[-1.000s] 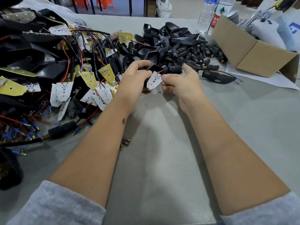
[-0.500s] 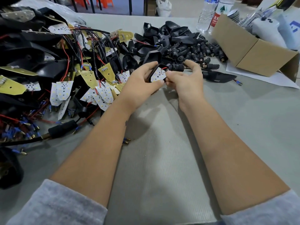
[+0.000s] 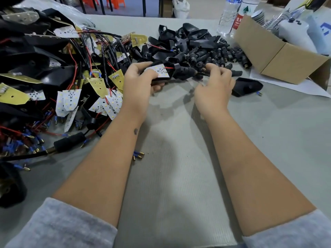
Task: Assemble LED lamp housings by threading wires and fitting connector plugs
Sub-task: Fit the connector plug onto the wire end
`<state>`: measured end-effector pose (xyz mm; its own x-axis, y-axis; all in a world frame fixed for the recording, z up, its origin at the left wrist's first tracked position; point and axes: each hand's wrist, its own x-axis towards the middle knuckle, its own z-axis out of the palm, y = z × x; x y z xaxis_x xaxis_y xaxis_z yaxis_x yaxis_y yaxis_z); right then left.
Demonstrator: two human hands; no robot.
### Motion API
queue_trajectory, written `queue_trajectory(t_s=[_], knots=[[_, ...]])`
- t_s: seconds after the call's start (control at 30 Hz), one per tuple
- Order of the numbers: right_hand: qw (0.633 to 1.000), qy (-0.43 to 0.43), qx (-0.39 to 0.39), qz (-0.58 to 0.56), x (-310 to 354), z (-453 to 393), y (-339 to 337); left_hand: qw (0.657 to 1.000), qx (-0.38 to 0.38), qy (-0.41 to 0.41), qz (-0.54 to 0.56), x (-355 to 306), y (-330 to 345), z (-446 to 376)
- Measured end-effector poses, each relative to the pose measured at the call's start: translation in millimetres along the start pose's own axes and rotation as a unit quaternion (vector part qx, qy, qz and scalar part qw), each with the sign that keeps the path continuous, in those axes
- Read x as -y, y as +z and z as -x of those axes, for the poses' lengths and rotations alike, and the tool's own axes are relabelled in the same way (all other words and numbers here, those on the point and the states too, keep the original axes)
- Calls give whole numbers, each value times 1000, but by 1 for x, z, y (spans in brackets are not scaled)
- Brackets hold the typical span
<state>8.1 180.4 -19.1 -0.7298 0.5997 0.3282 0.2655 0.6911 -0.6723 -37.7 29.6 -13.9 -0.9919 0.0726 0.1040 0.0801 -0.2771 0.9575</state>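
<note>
Currently on your bench: one LED lamp housing in hand, stock piled around it.

Largest first: grey table (image 3: pixel 268 140); heap of wired LED boards (image 3: pixel 71 97) at your left; pile of black housings and connector plugs (image 3: pixel 202 49) beyond your hands; cardboard box (image 3: pixel 279 56) at far right. Your left hand (image 3: pixel 138 83) grips the black lamp housing (image 3: pixel 172 72), white LED board (image 3: pixel 159 70) seated in it, above the table. Your right hand (image 3: pixel 215 83) pinches a brass-tipped wire end (image 3: pixel 203 71) just beside its plug end.

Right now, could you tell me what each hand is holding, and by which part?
The left hand grips the black lamp housing by its body; the right hand pinches the brass-tipped wire end.
</note>
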Motion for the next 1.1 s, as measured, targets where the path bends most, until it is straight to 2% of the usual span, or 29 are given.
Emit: queue_trajectory(t_s=[0.1,0.23,0.43,0.5,0.6,0.7,0.97,1.1], knots=[[996,-23,56,64,0,0,0,998,-10,11,59,-4,-1,0],[993,-76,63,70,1,3,2,993,-27,-6,112,-3,-3,0],[993,-95,43,63,1,3,3,978,-68,-62,185,-3,-4,-5],[991,-120,46,26,2,3,3,972,-73,-74,210,-3,-5,-5],[980,-142,96,-101,3,6,2,960,-87,-99,248,-5,-7,-6],[972,-157,134,-116,3,9,1,943,-110,-123,289,-6,-9,-8],[984,-144,78,-68,1,8,-2,944,-112,-125,284,-6,-8,-9],[984,-138,87,-73,2,8,-3,943,-110,-125,289,-6,-8,-7]])
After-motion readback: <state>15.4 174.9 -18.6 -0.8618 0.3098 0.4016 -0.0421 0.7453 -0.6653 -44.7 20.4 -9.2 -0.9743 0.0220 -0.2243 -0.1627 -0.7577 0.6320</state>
